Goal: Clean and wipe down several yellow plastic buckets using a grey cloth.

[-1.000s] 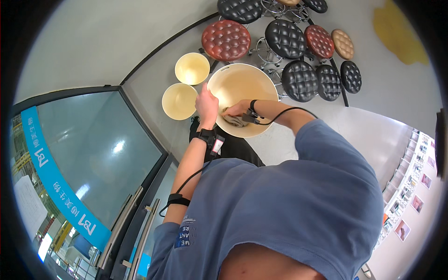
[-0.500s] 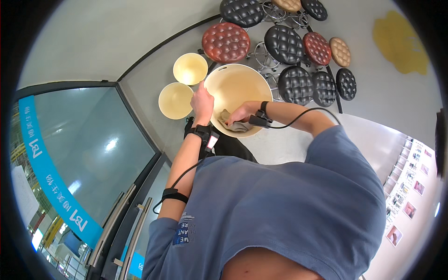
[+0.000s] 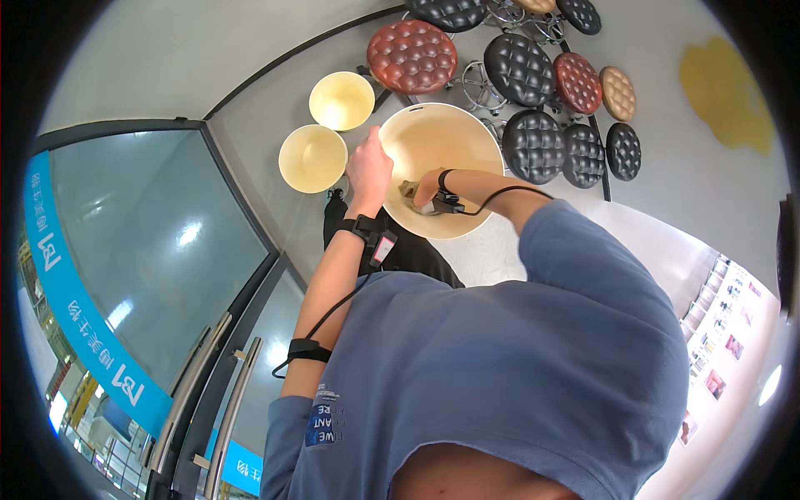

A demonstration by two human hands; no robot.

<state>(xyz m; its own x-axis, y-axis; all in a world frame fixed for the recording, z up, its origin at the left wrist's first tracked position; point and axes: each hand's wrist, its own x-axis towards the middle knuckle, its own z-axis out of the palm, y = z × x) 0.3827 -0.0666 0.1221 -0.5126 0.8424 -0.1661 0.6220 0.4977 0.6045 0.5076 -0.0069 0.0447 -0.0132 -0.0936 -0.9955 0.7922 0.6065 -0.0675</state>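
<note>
A large cream bucket [image 3: 454, 133] stands in front of me, with a slot near its far rim. My left hand [image 3: 369, 169] grips the bucket's left rim, its fingers closed over the edge. Inside the bucket, my right hand [image 3: 427, 190] is closed on a greyish-beige cloth [image 3: 409, 191] against the near left inner wall. The wrist and hand hide part of the cloth. Two smaller cream buckets, one farther off [image 3: 342, 99] and one nearer [image 3: 312, 158], stand to the left of the large one.
Several round tufted stools stand beyond and to the right, among them a red one [image 3: 412, 57] and a black one [image 3: 533, 147]. A glass door [image 3: 158, 225] with long metal handles [image 3: 233, 408] is at my left. Cables run along both my arms.
My right hand has moved with the cloth slightly up along the bucket's inside. The view has shifted a little, and my left hand stays on the rim.
</note>
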